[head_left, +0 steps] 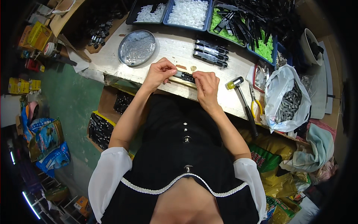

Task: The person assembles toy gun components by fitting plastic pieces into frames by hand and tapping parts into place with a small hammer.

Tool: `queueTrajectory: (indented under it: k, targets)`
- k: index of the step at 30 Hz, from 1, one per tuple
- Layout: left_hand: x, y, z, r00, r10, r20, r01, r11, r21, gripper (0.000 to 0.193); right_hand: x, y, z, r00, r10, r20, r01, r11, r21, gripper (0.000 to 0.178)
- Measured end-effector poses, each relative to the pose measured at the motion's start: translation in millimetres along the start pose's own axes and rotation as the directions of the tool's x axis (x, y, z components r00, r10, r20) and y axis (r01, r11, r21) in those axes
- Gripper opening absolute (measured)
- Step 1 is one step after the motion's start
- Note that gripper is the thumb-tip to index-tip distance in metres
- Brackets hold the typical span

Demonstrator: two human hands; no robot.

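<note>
At the near edge of the workbench (169,43), a small long black-and-grey part (185,76) spans the gap between my two hands. My left hand (161,74) pinches its left end between thumb and fingers. At its right end the fingers of my right hand (207,86) are closed on it and hide that tip. Beyond my hands lie three similar black-and-grey parts (210,53), side by side. A round metal tin (137,47) with a clear, shiny, gel-like substance stands beyond my left hand.
Right of my hands lie a hammer (244,99) with a yellow-tipped head and yellow-handled pliers (256,104). A white plastic bag (274,84) holds grey metal pieces. Along the back stand trays of white pieces (188,14), green pieces (265,49) and black parts (225,22). Boxes (100,130) sit below left.
</note>
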State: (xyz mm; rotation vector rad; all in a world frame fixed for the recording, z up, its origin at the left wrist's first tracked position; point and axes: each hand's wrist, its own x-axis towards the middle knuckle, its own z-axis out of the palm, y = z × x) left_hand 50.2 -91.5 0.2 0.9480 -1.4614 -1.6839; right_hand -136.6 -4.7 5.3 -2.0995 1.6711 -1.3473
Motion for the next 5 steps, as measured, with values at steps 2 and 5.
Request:
queueTrajectory:
  k: [2, 5]
  targets:
    - [0.4, -2.1, 2.9, 1.0, 0.021, 0.002, -0.021, 0.999, 0.032, 0.004, -0.3, 0.5, 1.3, 1.0, 0.006, -0.014, -0.006, 1.0, -0.008, 0.012]
    - [1.3, 1.1, 1.3, 0.998, 0.056, 0.043, -0.062, 0.986, 0.153, 0.003, -0.3, 1.7, 0.5, 1.0, 0.024, 0.003, -0.024, 1.0, 0.001, 0.013]
